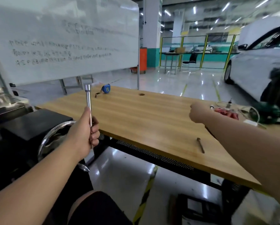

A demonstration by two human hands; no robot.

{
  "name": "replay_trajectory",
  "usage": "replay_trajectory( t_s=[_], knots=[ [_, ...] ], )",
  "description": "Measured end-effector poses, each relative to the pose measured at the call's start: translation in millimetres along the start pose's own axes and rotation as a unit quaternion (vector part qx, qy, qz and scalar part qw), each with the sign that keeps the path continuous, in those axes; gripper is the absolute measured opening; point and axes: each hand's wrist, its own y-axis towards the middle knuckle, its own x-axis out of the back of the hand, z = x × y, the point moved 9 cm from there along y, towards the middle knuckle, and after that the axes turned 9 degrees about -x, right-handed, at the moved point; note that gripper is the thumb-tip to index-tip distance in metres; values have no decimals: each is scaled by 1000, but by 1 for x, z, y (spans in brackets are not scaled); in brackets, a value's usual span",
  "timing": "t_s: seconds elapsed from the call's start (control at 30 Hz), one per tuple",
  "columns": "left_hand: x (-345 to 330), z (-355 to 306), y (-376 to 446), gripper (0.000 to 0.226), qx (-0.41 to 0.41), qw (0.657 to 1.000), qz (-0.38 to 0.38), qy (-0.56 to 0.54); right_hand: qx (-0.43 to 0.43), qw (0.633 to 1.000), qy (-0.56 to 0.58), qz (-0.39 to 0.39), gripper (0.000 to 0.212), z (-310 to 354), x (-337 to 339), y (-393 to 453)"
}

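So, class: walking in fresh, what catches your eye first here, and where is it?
The shiny metal rod, held upright in the left hand at the left end of the wooden table. Then the blue tape measure at its far edge, and the white car parked on the right.

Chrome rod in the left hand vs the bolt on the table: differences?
The rod is shiny chrome; the bolt is dull brown. The rod stands upright, gripped by the left hand; the bolt lies flat on the table, untouched. Both are slim, with one wider end.
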Motion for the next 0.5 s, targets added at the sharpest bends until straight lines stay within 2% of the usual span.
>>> replay_trajectory(
  t_s=[0.1, 0.2, 0.5],
  knots=[
    [-25, 17, 2, 53, 11, 1000, 22, -7, -69, 997, -18, 24, 37, -58, -26, -1],
    [-29, 28, 4, 53, 15, 1000, 21, 4, -96, 993, -42, 47, 29, -90, -51, 2],
    [-27, 34, 12, 53, 11, 999, 16, 42, -93, 991, -32, 90, 29, -80, -75, 8]
  ],
)
